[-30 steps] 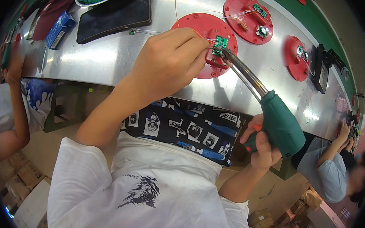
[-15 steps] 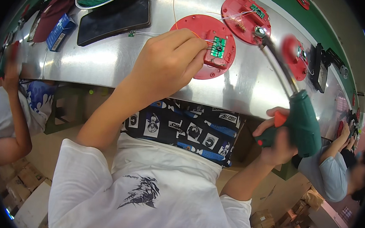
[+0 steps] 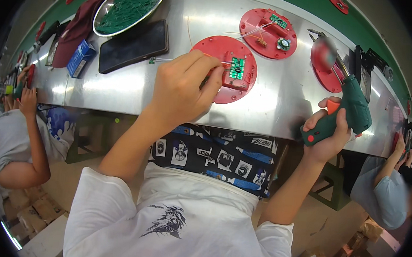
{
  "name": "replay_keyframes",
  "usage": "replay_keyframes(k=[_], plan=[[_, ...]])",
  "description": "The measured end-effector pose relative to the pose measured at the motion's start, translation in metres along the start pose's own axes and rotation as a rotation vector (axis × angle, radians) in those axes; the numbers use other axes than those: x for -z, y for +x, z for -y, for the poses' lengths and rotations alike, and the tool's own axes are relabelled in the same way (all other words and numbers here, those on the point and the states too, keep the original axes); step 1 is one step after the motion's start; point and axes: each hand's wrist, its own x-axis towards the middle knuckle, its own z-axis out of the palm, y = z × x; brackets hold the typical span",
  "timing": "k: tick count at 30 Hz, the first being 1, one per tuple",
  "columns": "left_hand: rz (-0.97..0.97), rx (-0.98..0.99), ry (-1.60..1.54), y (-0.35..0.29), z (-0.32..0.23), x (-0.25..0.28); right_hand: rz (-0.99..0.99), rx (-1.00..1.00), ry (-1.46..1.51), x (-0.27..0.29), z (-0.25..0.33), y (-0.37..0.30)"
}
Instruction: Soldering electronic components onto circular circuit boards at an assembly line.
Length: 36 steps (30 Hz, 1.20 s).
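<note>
My left hand [image 3: 182, 86] is closed in a pinch on thin wires, one of them orange, at the left side of a small green circuit board [image 3: 237, 68]. That board sits on a raised block of a round red plastic plate [image 3: 227, 96] lying on the metal table. My right hand [image 3: 333, 132] grips a dark green soldering gun [image 3: 359, 106] with an orange trigger, near the table's front edge. Its metal shaft points up and left, over another red plate [image 3: 331, 83] at the right; a blurred patch hides part of that plate.
A third red plate [image 3: 251, 23] with a board and wires lies farther back. On the left are a black phone [image 3: 135, 47], a blue box [image 3: 81, 60], a maroon cap [image 3: 82, 24] and a metal bowl [image 3: 99, 18] of green wires. Other people sit at both sides.
The soldering gun has moved right, its shaft leaving the far red plate for the right-hand one. My left hand keeps its pinch beside the board. The whole view has shifted slightly.
</note>
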Motion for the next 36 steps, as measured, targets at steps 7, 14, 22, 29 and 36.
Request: replay_keyframes(k=[7, 14, 22, 29, 36], plan=[[0.014, -0.008, -0.007, 0.004, -0.011, 0.005, -0.038, -0.041, 0.052, 0.005, 0.001, -0.003], [0.054, -0.109, 0.066, 0.001, -0.007, 0.012, -0.045, -0.026, 0.055, 0.005, 0.002, -0.004], [0.071, -0.169, 0.119, 0.002, -0.006, 0.004, -0.055, -0.046, 0.073, 0.005, 0.002, -0.004], [-0.133, -0.133, 0.042, 0.010, -0.009, 0.010, -0.086, -0.040, 0.096, 0.004, 0.004, -0.003], [0.234, -0.047, 0.001, 0.049, -0.004, 0.029, -0.127, -0.059, 0.104, 0.005, 0.003, -0.004]])
